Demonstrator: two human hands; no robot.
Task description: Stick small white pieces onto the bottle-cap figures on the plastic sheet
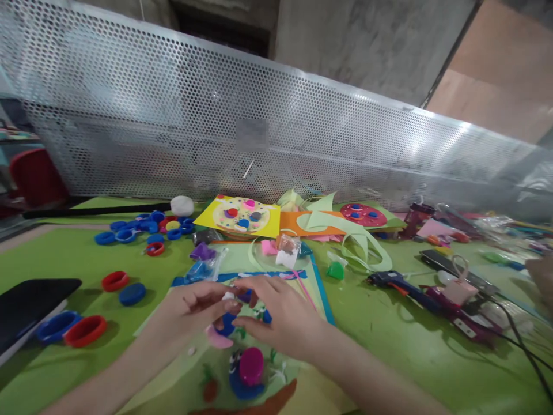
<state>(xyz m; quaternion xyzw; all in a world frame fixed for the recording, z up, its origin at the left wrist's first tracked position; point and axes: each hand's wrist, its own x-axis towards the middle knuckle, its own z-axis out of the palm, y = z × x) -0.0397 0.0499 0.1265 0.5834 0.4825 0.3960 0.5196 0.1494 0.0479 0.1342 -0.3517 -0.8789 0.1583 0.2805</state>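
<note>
My left hand [190, 311] has its thumb and fingers pinched around a small white lump [228, 295] that looks like modelling clay. Just beside it, my right hand [285, 314] is curved, thumb and fingers apart, with nothing visible between them. Both hands hover over a paper picture [173, 372] with a blue border. On the picture, a magenta bottle cap [251, 366] sits on blue clay with small eyes, like a snail. A pink clay strip [219, 339] and a blue cap [226, 324] lie under my fingers, partly hidden.
Red and blue caps [132, 294] lie at left beside a dark tablet-like device [30, 308]. Clay packets [203, 265] lie beyond the picture. A yellow card [207, 219] stands further back. At right are a glue gun [401, 288], a phone [458, 271] and another person's hand [540, 274].
</note>
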